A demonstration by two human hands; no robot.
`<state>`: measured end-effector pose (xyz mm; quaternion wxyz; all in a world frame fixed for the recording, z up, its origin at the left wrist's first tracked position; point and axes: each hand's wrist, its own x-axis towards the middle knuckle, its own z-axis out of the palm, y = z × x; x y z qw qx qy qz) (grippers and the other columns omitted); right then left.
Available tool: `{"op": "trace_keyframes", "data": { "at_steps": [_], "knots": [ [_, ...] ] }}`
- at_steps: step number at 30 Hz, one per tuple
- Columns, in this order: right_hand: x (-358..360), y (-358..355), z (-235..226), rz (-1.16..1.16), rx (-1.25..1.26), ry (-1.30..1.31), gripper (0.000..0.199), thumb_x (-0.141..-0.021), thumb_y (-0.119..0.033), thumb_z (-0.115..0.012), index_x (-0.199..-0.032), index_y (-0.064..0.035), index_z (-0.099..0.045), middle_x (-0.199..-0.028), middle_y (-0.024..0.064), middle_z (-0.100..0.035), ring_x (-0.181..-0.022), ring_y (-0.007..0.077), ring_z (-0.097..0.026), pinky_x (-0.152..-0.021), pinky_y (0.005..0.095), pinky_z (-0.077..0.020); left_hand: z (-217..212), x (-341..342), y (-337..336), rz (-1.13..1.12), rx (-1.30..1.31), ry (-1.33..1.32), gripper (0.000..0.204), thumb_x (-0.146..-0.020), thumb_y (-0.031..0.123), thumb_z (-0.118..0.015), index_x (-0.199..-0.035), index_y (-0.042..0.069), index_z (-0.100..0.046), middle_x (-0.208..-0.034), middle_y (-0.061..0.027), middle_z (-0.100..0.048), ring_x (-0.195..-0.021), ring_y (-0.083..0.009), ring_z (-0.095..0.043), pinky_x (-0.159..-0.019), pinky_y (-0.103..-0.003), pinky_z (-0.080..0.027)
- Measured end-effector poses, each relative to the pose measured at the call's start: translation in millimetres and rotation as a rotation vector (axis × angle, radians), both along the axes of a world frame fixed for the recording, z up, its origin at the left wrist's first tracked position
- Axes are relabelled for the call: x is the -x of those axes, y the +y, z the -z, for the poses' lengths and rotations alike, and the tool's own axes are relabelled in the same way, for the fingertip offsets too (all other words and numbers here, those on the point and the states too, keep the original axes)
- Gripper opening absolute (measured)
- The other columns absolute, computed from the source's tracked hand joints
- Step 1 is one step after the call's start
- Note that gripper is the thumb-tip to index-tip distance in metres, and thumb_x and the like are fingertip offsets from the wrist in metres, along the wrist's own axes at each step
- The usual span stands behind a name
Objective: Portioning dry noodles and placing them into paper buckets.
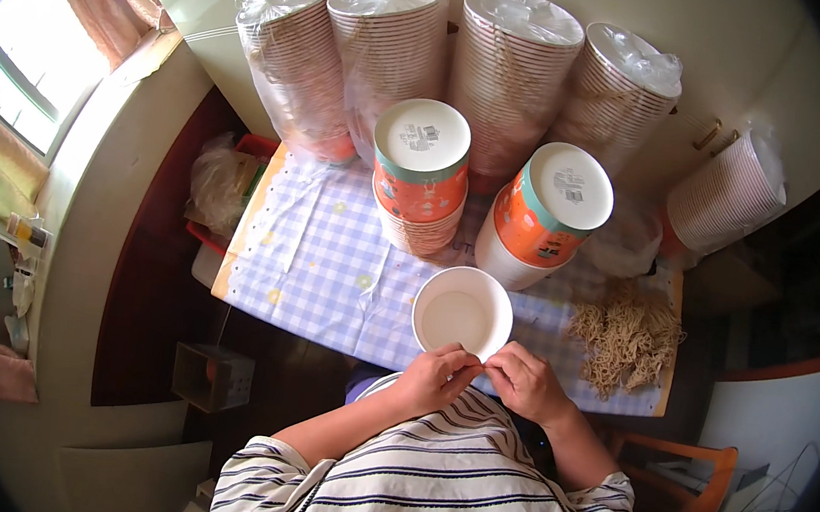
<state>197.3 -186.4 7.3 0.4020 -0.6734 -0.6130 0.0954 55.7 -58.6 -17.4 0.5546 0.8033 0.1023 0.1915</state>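
A white paper tub (462,313) stands open end up near the table's front edge, and its inside looks bare. At its near rim, my left hand (437,375) and my right hand (529,382) meet with thumbs and fingertips pinched together. Whatever is between the fingertips is too small or hidden to make out. Right of the tub lies a tangled heap of thin tan strings (625,347). Behind it stand two upside-down stacks of orange-and-teal paper tubs, the left stack (420,187) and the right stack (539,232).
Several tall stacks of paper tubs in clear plastic (387,64) line the back of the table; another wrapped stack (728,195) leans at the right. The table has a blue checked cloth (316,246). An orange wooden chair (704,497) is at right, a window (27,46) at left.
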Motion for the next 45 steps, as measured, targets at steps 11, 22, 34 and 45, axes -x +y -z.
{"op": "trace_keyframes", "data": {
  "at_steps": [11, 22, 34, 45],
  "knots": [
    [14, 18, 10, 0.031, -0.015, 0.237, 0.014, -0.076, -0.001, -0.066, -0.087, -0.005, -0.059, -0.079, 0.0099, -0.059, -0.07, 0.0285, -0.061, -0.06, 0.034, -0.0497, -2, 5, 24, -0.011, -0.526, -0.121, 0.015, -0.075, 0.003, -0.066, -0.088, 0.005, -0.06, -0.08, -0.0067, -0.059, -0.069, -0.024, -0.06, -0.06, -0.034, -0.047],
    [6, 35, 21, 0.17, 0.148, 0.411, 0.003, -0.078, -0.004, -0.063, -0.079, -0.0017, -0.061, -0.073, 0.0093, -0.059, -0.061, 0.0193, -0.057, -0.057, 0.0283, -0.0446, 13, 3, 49, -0.171, -0.189, 0.003, 0.015, -0.07, 0.002, -0.069, -0.083, 0.005, -0.062, -0.08, -0.0078, -0.059, -0.068, -0.0204, -0.059, -0.057, -0.03, -0.046],
    [-4, 121, 102, 0.258, 0.159, 0.317, 0.009, -0.078, -0.009, -0.062, -0.077, 0.0, -0.062, -0.075, 0.0123, -0.063, -0.067, 0.0241, -0.062, -0.061, 0.0341, -0.0485, 95, -12, 102, -0.359, 0.523, 0.304, 0.032, -0.081, 0.009, -0.057, -0.111, -0.001, -0.06, -0.075, -0.003, -0.06, -0.065, -0.0092, -0.054, -0.058, -0.023, -0.044],
    [-3, 128, 118, 0.282, 0.168, 0.288, 0.009, -0.076, -0.012, -0.062, -0.075, -0.0026, -0.061, -0.077, 0.0149, -0.063, -0.071, 0.0323, -0.062, -0.062, 0.0415, -0.0491, 86, -9, 104, -0.328, 0.577, 0.326, 0.03, -0.083, 0.009, -0.053, -0.11, -0.001, -0.061, -0.075, -0.001, -0.06, -0.06, -0.0065, -0.049, -0.054, -0.021, -0.041]
  ]
}}
